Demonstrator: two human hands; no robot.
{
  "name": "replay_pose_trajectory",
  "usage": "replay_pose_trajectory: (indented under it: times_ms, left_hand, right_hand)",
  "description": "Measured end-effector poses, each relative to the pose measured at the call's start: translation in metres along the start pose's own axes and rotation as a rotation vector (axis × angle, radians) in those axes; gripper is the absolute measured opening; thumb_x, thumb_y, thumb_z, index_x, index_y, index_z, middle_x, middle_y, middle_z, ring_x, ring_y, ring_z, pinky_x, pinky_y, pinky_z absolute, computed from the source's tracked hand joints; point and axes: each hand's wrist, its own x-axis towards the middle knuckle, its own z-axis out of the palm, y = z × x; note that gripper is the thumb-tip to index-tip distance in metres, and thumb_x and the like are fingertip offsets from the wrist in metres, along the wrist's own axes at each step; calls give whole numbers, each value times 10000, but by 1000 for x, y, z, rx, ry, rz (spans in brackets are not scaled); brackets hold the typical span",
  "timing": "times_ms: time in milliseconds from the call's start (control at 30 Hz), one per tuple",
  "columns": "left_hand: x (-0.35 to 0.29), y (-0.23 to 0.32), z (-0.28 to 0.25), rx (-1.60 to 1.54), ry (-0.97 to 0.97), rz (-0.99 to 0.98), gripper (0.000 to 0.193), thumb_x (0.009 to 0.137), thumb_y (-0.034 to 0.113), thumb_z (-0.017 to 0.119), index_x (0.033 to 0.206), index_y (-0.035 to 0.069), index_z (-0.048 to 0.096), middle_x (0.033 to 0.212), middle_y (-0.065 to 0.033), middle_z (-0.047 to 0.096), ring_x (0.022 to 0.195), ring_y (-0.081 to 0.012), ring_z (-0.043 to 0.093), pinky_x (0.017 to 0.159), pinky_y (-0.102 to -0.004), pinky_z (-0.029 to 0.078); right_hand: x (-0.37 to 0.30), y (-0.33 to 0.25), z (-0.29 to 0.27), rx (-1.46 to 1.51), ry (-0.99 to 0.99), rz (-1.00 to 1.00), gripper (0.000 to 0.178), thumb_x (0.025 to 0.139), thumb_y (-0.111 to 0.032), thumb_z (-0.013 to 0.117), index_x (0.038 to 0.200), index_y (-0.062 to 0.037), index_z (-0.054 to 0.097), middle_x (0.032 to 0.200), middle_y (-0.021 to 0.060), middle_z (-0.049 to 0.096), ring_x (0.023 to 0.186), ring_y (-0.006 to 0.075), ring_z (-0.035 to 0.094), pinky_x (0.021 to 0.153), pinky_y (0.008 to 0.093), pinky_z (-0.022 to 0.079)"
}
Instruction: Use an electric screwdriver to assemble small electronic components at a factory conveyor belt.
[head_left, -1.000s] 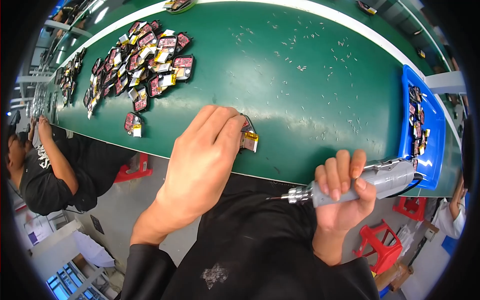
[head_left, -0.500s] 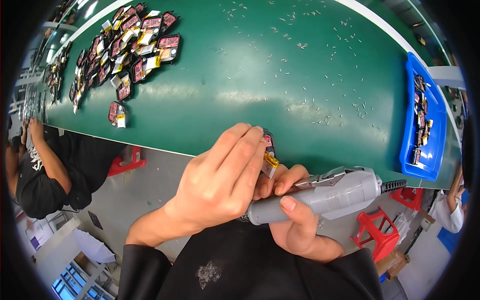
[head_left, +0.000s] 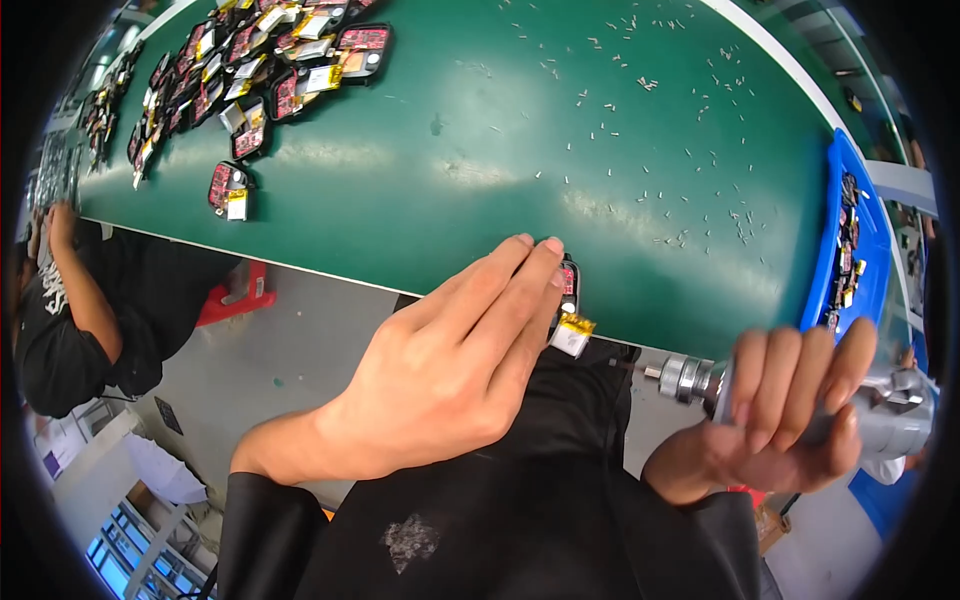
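Note:
My left hand (head_left: 455, 360) lies flat over a small black device with a red circuit board and a yellow-edged silver battery pouch (head_left: 572, 330), pressing it at the near edge of the green table (head_left: 480, 130). Only the device's right side and battery show past my fingers. My right hand (head_left: 775, 420) is off to the right, below the table edge, wrapped around a grey electric screwdriver (head_left: 880, 405) whose metal tip (head_left: 672, 375) points left, apart from the device.
Several like devices with batteries lie in a heap (head_left: 260, 70) at the table's far left. Small screws (head_left: 690, 215) are scattered across the green surface. A blue tray (head_left: 850, 250) with parts sits at the right. A person in black (head_left: 70, 300) sits at left.
My right hand with the screwdriver has drawn back to the right, away from the device. My left hand has flattened over the device at the table edge.

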Motion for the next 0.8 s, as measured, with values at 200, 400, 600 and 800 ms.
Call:
replay_pose_trajectory:
  times_ms: [200,400,600,800]
  left_hand:
    - [1,-1,4,78,61,31,342,650,-36,661,979,-128,645,1090,-204,638,988,-333,645,773,-349,570]
    - [1,-4,8,57,88,36,334,655,-25,650,973,-125,652,1069,-201,646,973,-328,653,761,-349,576]
    - [0,-3,12,33,114,30,332,643,-21,636,958,-123,660,1039,-197,660,957,-324,659,759,-346,581]
    - [0,-3,14,-24,142,24,378,602,-9,675,959,-128,639,1050,-204,653,946,-337,653,743,-357,582]
  right_hand:
    - [34,13,8,-94,-88,8,137,877,-166,527,898,-86,417,555,-8,429,472,101,426,529,270,357]
    - [43,23,3,-178,-136,59,132,886,-203,493,915,-89,432,561,-10,417,492,95,434,556,269,367]
    - [43,24,3,-232,-132,70,140,894,-212,495,910,-91,428,566,-10,416,495,93,436,559,271,371]
    - [53,20,5,-293,-262,176,181,908,-231,510,848,-105,396,571,5,435,478,114,432,546,282,396]
